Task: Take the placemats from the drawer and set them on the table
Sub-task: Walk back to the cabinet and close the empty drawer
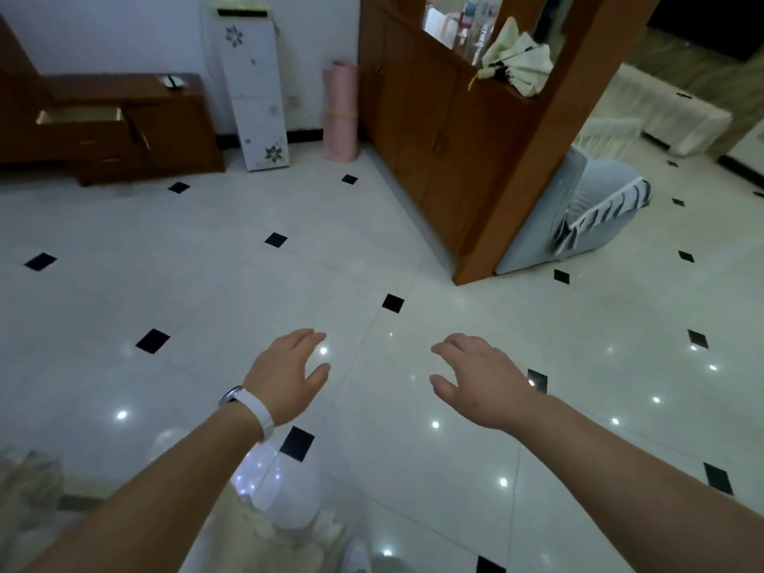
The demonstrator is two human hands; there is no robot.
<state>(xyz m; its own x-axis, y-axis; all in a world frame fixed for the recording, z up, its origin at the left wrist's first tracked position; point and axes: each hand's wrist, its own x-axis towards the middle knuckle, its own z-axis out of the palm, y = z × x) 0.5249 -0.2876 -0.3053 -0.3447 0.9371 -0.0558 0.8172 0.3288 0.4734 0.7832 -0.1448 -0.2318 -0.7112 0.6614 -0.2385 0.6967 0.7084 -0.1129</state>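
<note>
Hands bare — left hand (289, 374) and right hand (475, 378) spread, grasping nothing, drawer (78, 115) pulled out far left.

Rolled pink mat (340, 109) upright beside white floral cabinet (253, 93); folded umbrella (516, 62), perhaps, on wooden divider (438, 130).

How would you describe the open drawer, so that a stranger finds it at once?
Look to the far left wall, at the low dark wooden cabinet beside the tall white flowered unit. Its top drawer is pulled out, showing a pale inside; the drawers beneath it are shut.
</note>
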